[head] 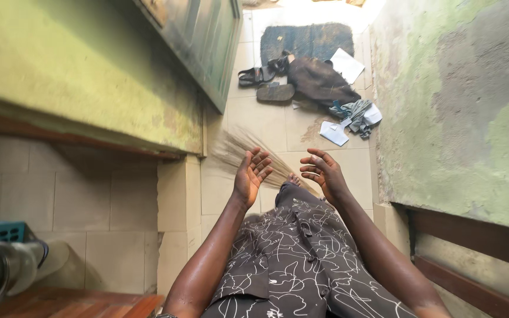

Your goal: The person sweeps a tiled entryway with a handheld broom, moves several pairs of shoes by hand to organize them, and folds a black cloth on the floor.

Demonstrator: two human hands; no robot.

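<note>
**Two open hands above a broom on the tiled floor**

Both arms stretch forward over a dark patterned garment [301,259]. The left hand [251,174] is open, fingers loosely spread and curled a little, palm turned inward; it grips nothing. The right hand [323,172] is likewise open, fingers fanned and slightly bent, facing the left, the two apart. Just beyond and below them a straw broom [237,148] lies blurred on the pale floor tiles [266,121]; whether either hand touches it I cannot tell. Farther along the floor, near the right wall, sit sandals [263,76], a brown cloth heap [319,79] and a dark mat [304,40].
</note>
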